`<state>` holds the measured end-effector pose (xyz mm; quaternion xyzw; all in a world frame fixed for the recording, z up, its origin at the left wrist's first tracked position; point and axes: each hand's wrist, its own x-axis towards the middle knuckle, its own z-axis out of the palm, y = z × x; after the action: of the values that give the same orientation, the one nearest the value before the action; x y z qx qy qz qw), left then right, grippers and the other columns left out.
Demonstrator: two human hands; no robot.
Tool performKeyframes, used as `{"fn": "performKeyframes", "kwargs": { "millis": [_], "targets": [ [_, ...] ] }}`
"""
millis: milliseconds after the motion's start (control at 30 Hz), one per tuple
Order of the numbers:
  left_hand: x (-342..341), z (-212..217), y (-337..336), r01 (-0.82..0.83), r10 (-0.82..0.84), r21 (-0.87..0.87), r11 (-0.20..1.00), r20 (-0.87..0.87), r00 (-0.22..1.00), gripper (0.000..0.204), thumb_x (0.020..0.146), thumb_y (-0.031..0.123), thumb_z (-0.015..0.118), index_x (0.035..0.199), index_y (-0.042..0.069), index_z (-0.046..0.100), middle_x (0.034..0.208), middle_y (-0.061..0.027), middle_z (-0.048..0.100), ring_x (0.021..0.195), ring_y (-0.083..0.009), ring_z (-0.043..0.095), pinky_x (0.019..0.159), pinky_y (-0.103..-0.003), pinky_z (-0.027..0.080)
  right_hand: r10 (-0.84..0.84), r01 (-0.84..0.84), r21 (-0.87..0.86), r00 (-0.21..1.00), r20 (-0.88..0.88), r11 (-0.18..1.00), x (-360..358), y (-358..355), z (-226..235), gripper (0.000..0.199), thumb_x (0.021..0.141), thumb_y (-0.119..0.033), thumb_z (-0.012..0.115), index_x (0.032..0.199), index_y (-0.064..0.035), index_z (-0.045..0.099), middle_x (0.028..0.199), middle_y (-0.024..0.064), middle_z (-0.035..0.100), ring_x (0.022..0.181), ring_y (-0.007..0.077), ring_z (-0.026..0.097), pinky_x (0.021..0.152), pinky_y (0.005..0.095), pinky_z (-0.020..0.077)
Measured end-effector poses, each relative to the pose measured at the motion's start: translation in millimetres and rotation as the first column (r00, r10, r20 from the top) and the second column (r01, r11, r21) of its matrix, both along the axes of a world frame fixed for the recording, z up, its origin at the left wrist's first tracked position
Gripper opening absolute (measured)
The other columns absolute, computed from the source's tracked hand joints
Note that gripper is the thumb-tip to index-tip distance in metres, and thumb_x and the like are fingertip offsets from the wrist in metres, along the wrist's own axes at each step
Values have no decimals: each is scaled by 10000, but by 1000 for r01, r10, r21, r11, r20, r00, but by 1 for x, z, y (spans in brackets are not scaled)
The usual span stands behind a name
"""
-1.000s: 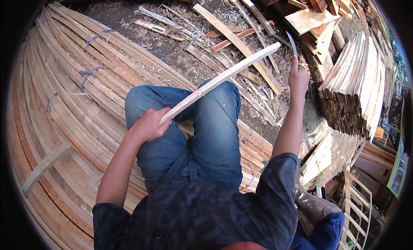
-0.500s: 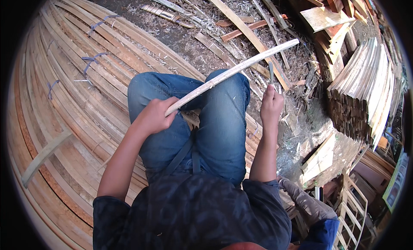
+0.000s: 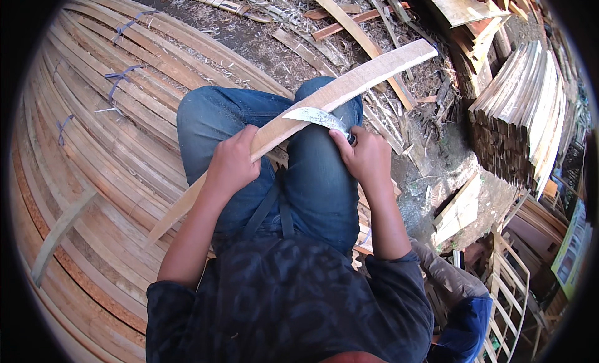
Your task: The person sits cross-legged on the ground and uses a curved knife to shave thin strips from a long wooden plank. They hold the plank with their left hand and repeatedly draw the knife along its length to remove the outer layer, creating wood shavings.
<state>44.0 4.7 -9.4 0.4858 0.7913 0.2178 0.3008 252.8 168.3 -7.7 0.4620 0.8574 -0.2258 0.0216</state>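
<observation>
A long, flat wooden slat point(image 3: 365, 76) slants across my thighs, its broad face turned up. My left hand point(image 3: 233, 164) is closed around it near the middle, and the lower end reaches past my left forearm. In my closed right hand point(image 3: 369, 156) is a knife with a curved, pale metal blade point(image 3: 321, 118). The blade lies across the near edge of the slat, its tip over the broad face; whether it touches the wood I cannot tell. Fingers hide most of the dark handle.
Bundled wooden slats point(image 3: 125, 157), tied with blue strips point(image 3: 118, 76), spread on the left. Shavings and loose strips point(image 3: 349, 26) litter the ground ahead. A stack of cut boards point(image 3: 521, 107) stands at right. Another person's blue sleeve point(image 3: 465, 328) shows at lower right.
The slat has turned from its narrow edge to its broad face. My right hand has moved left and nearer, bringing the knife from beside the slat to across it.
</observation>
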Motion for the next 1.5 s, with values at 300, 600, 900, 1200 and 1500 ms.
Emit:
{"fn": "performKeyframes", "kwargs": {
  "millis": [300,600,900,1200,1500],
  "targets": [
    [-19,1,2,92,-80,-42,995,226,971,269,755,-20,558,1011,20,484,913,-233,633,893,-472,594,750,-533,465,3,-47,274,987,159,961,8,18,4,733,779,-753,578,627,-38,629,498,146,573,476,335,618,454,412,473],
    [-29,-10,-4,99,-69,-69,993,343,937,318,735,-40,521,1051,-7,507,876,-277,606,900,-489,574,758,-492,462,-647,613,278,762,41,739,72,100,6,734,932,-636,458,886,43,731,741,239,681,744,410,670,692,485,506],
    [-44,0,11,186,-59,-204,961,507,860,335,748,-24,522,1083,-28,529,900,-278,622,902,-468,596,778,-459,467,-16,10,149,999,44,989,-14,3,10,640,836,-648,607,667,-34,667,535,173,597,527,356,631,512,432,497],
    [-48,-3,15,196,-44,-216,957,558,829,299,753,-22,510,1049,-16,554,888,-236,625,864,-393,621,768,-413,469,41,-76,408,995,95,910,-19,29,-5,724,760,-772,580,603,-66,610,483,115,574,433,287,606,421,382,459],
    [-44,-11,15,144,-24,-161,976,583,812,226,759,-34,491,975,17,536,733,-92,526,685,-200,509,661,-328,421,8,-60,409,992,127,910,-20,33,-12,709,773,-751,586,624,-58,616,508,142,584,468,322,614,460,407,469]
  ]
}}
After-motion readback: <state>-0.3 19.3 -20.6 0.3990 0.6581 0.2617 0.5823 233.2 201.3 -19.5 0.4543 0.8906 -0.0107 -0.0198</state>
